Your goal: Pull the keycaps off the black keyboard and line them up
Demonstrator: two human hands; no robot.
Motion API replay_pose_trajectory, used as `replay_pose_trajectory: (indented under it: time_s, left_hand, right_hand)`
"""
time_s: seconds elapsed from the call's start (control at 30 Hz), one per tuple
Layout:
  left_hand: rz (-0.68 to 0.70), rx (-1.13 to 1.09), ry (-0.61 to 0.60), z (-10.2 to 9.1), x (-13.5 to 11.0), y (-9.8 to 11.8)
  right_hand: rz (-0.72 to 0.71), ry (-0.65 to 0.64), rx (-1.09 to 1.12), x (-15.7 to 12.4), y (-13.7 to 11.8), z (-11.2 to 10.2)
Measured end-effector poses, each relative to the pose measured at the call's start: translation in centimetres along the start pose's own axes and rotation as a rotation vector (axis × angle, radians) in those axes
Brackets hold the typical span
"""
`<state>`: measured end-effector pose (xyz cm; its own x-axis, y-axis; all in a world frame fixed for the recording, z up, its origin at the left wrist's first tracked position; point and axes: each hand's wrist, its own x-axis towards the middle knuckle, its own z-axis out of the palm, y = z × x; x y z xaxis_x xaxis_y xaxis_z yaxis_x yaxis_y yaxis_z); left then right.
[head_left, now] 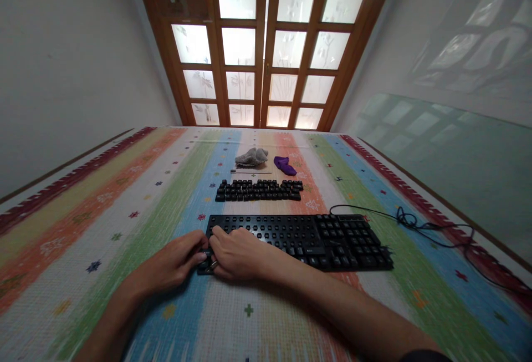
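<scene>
A black keyboard (316,237) lies on the striped mat, most of its left part stripped of keycaps. Both hands work at its near left corner. My left hand (177,262) curls its fingers against that corner, pinching something small that I cannot make out. My right hand (236,252) lies over the corner with bent fingers pressing down, and a small metal tool or ring glints under them. Removed black keycaps (258,190) sit in neat rows behind the keyboard.
A grey cloth (251,157) and a purple cloth (285,165) lie farther back on the colourful striped mat (124,240). The keyboard's black cable (415,223) trails off to the right. A wooden glazed door (261,46) stands behind.
</scene>
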<state>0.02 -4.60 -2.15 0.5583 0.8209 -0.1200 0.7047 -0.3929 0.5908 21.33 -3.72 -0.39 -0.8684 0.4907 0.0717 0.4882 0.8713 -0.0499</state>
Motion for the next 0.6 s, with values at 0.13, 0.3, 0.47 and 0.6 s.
replay_pose_trajectory:
  time_s: [0.13,0.3,0.47,0.6]
  left_hand:
    - [0.0,-0.005,0.005,0.1,0.0,-0.1]
    - [-0.019,-0.022,0.013,-0.3,-0.1,0.1]
    - [-0.017,-0.023,0.104,-0.7,0.0,0.6]
    - [0.042,-0.043,0.261,-0.6,0.4,0.8]
  right_hand:
    - [-0.001,0.008,-0.003,0.0,0.1,0.2]
    - [-0.041,0.006,-0.026,-0.1,0.3,0.0]
    - [-0.012,-0.016,-0.064,-0.2,0.9,-0.7]
    - [0.027,0.012,-0.082,-0.2,1.7,-1.2]
